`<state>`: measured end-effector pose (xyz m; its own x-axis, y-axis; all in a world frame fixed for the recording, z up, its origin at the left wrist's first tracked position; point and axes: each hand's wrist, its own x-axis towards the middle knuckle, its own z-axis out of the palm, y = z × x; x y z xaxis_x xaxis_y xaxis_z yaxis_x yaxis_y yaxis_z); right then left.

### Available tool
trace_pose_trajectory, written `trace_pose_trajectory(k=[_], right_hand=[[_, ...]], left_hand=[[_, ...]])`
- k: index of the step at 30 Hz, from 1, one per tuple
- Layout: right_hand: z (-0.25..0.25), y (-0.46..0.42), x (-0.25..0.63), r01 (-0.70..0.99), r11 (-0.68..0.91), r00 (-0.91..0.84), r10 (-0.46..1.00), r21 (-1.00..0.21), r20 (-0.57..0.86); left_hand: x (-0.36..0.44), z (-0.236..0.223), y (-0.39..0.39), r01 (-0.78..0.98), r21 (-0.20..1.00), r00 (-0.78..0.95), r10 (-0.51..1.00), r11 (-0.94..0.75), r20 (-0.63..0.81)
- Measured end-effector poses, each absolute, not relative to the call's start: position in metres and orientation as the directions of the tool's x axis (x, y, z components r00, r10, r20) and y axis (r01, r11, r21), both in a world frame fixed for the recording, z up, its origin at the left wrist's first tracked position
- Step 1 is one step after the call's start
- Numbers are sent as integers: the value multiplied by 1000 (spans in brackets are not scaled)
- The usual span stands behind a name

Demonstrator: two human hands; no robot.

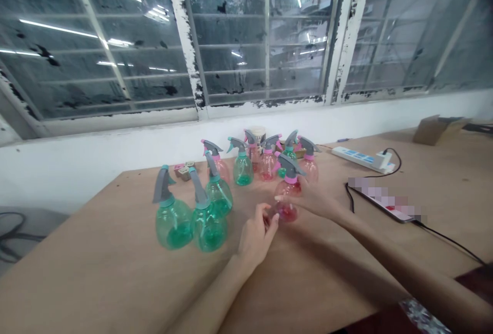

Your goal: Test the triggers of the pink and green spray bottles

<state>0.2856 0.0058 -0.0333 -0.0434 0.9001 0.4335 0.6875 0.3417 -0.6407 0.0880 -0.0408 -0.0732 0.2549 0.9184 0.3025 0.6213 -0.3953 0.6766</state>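
Observation:
A pink spray bottle with a grey trigger head stands on the wooden table. My right hand wraps round its right side. My left hand touches the bottle's lower left side with curled fingers. Three green spray bottles stand in a group to the left of my hands. Several more pink and green spray bottles stand in a cluster behind, near the wall.
A white power strip lies at the back right, its black cable running to a device on the table. A cardboard box sits far right. Small items lie behind the green bottles. Windows line the wall.

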Motion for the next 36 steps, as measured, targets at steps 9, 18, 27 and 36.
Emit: trace_pose_trajectory(k=[9, 18, 27, 36], right_hand=[[-12, 36, 300, 340, 383, -325, 905, -859, 275], [-13, 43, 268, 379, 308, -33, 947, -873, 320], [-24, 54, 271, 169, 424, 90, 893, -890, 442], [-22, 45, 284, 195, 496, 69, 854, -846, 516]], left_hand=[[87, -72, -40, 593, 709, 220, 924, -381, 313], [89, -71, -41, 613, 704, 223, 933, -359, 282], [89, -76, -37, 610, 713, 220, 939, -345, 265], [90, -75, -34, 624, 714, 214, 949, -317, 234]])
